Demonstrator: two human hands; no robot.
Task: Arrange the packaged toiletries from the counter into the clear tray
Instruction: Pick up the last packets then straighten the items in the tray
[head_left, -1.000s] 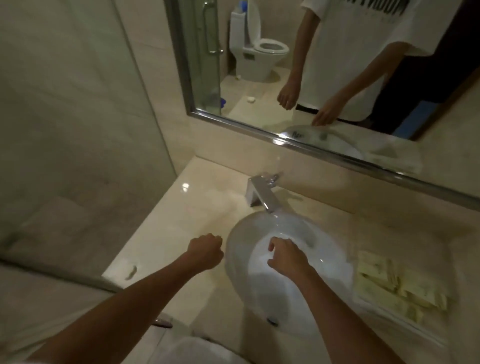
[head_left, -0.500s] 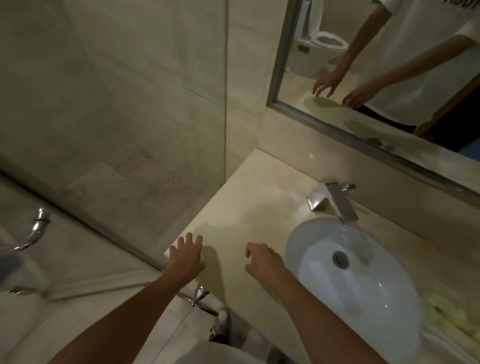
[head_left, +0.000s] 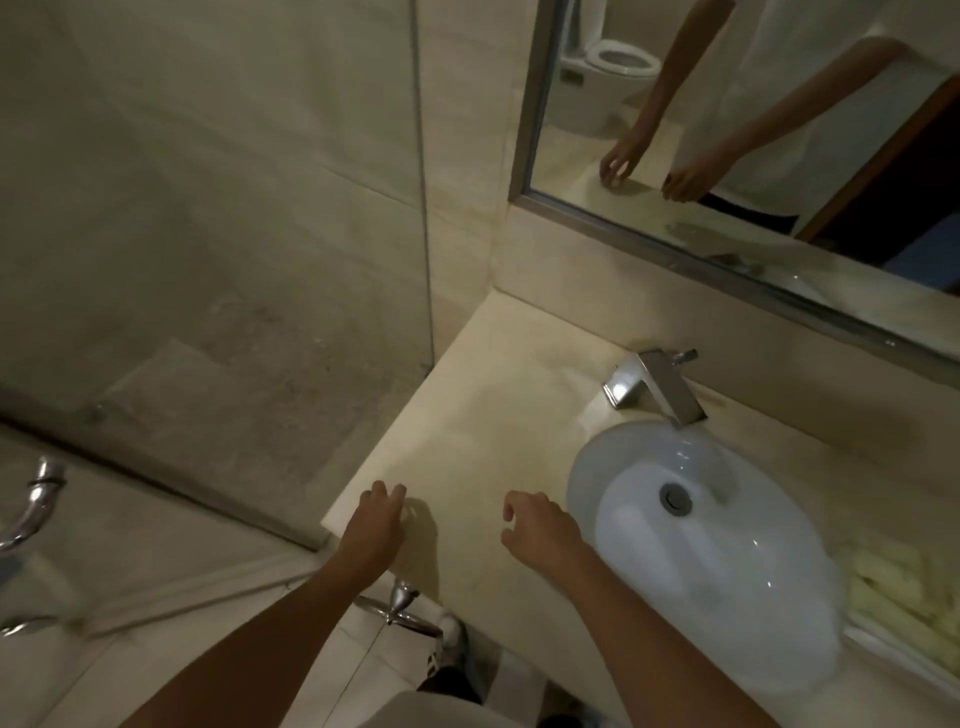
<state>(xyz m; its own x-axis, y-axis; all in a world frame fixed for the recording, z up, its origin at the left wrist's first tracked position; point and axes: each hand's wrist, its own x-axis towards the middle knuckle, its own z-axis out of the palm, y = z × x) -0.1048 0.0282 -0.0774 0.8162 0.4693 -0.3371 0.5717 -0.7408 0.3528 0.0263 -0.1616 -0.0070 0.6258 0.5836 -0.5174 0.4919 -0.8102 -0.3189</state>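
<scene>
A: Packaged toiletries (head_left: 904, 587)?
B: Pale yellow packets, far right edge of frame, right of the sink (head_left: 701, 551). Blurry, can't count them. They appear to lie in the clear tray (head_left: 893, 657); only its near rim shows, so in or beside it isn't certain.
A: Hands?
B: Both on the other side of the sink, well apart from the packets. Left hand (head_left: 375, 530) is at the counter (head_left: 498, 415) front-left corner, fingers curled down onto or just over the surface. Something small and glinting may be under the fingertips, too blurred to tell, so whether it is pinching anything can't be told. Right hand (head_left: 540, 530) hovers over the counter just left of the basin, fingers loosely curled, nothing in it.
A: Rest of scene?
B: Chrome faucet (head_left: 654, 387) behind the basin, mirror (head_left: 753, 130) above showing the person's arms, glass shower panel (head_left: 208, 234) at left.
A: Risks?
B: If a packet is at that corner, it sits right at the edge; a scraping pick-up could push it off onto the floor. Carrying anything to the tray means crossing the open basin, so a loose grip could drop it in. Tray is mostly out of view, so placement there would likely be off until the head turns right.
</scene>
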